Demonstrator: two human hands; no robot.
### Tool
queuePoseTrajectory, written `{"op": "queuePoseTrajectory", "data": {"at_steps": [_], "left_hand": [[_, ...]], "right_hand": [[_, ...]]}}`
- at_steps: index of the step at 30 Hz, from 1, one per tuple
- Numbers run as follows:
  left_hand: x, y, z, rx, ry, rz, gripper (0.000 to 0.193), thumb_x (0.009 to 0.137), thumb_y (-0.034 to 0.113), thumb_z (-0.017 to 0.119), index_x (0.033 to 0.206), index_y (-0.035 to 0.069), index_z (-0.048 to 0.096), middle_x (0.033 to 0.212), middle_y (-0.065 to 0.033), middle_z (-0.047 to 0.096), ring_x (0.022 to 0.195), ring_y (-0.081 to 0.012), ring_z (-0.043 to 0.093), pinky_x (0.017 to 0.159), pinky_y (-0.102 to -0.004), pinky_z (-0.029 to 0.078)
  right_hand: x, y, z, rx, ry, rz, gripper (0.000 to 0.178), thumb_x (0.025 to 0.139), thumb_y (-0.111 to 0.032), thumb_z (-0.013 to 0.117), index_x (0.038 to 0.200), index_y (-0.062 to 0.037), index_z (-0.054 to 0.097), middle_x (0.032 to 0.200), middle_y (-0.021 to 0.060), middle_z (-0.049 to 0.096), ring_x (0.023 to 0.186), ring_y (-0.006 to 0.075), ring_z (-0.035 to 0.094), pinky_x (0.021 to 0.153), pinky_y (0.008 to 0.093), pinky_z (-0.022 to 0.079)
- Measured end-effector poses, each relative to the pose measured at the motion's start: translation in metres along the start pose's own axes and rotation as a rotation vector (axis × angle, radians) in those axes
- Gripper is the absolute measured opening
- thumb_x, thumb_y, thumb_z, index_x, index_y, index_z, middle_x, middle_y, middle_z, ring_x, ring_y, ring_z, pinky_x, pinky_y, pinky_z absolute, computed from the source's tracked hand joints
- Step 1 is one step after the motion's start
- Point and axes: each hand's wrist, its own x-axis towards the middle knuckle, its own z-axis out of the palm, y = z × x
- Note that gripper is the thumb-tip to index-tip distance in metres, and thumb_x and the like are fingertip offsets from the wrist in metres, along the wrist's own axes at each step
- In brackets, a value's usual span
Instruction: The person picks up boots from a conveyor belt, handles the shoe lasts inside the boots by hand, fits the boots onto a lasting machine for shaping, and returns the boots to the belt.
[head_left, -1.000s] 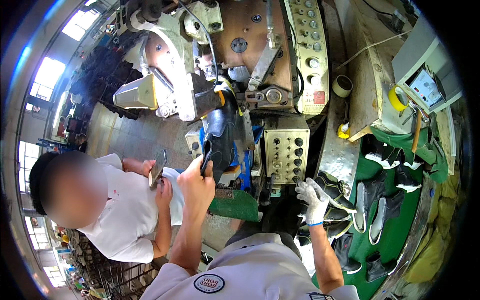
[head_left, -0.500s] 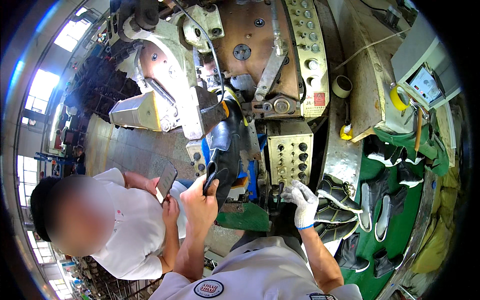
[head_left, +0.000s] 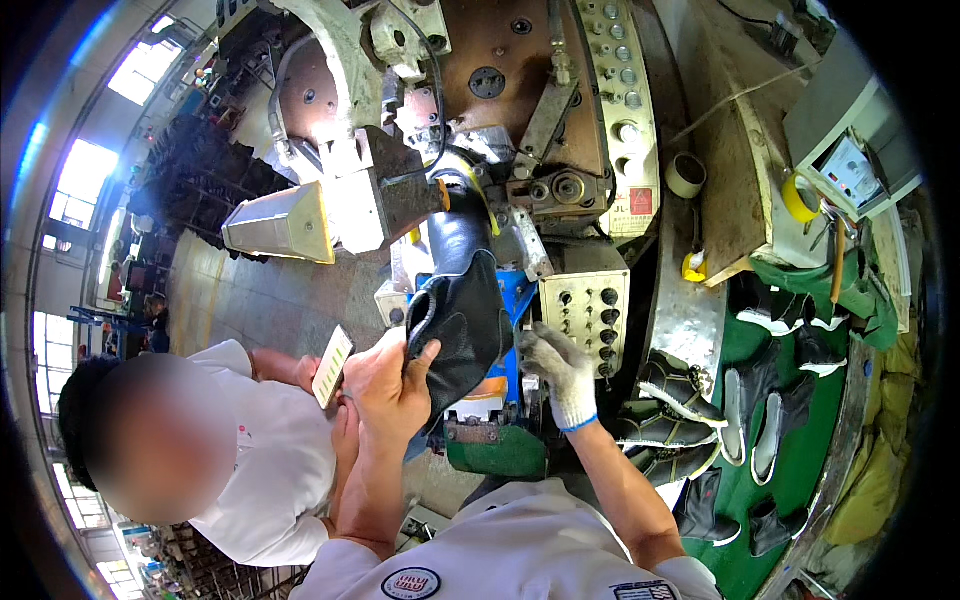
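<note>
The boot (head_left: pixel 465 305), black and creased at its shaft, has its far end in the machine (head_left: pixel 487 45). The left hand (head_left: pixel 385 385) pinches its collar; the gloved right hand (head_left: pixel 562 375), loosely uncurled, partly hides the control box (head_left: pixel 585 320). Shoes (head_left: pixel 668 430) lie rightward; leftward, a co-worker (head_left: pixel 255 480) holds a phone (head_left: pixel 333 366).

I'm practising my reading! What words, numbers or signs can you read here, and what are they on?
I won't copy print, but it shows here:
Round badge on the white shirt: small lettering, red emblem.
Dark shirt patch: partly cut off.
Pale machine panel: red square sign, printed characters.
Control box: labels too small to read.
Other person's phone: screen too small to read.
Anything else is too small.
</note>
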Motion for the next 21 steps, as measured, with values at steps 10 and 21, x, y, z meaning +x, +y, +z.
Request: {"op": "queuePoseTrajectory", "data": {"at_steps": [10,21], "left_hand": [[-0.043,0.05,-0.036,-0.019,0.076,0.243,0.023,0.073,0.008,0.088,0.086,-0.001,0.071,0.082,-0.0141,0.075,0.065,-0.0277,0.071,0.059,-0.0323,0.05],[-0.077,0.001,-0.033,0.055,0.056,-0.431,0.053,0.087,0.005,0.076,0.137,0.001,0.059,0.115,-0.0218,0.073,0.105,-0.0322,0.073,0.093,-0.0383,0.055]], "right_hand": [[0.004,-0.002,-0.017,0.522,-0.534,0.235,0.074,0.085,-0.025,0.076,0.146,0.0058,0.049,0.137,0.0209,0.063,0.124,0.0323,0.064,0.106,0.0449,0.053],[-0.07,-0.112,0.03,-0.591,-0.014,-0.656,0.104,0.066,-0.016,0.093,0.154,-0.0016,0.04,0.144,0.0153,0.057,0.127,0.025,0.059,0.111,0.0377,0.045]]}}
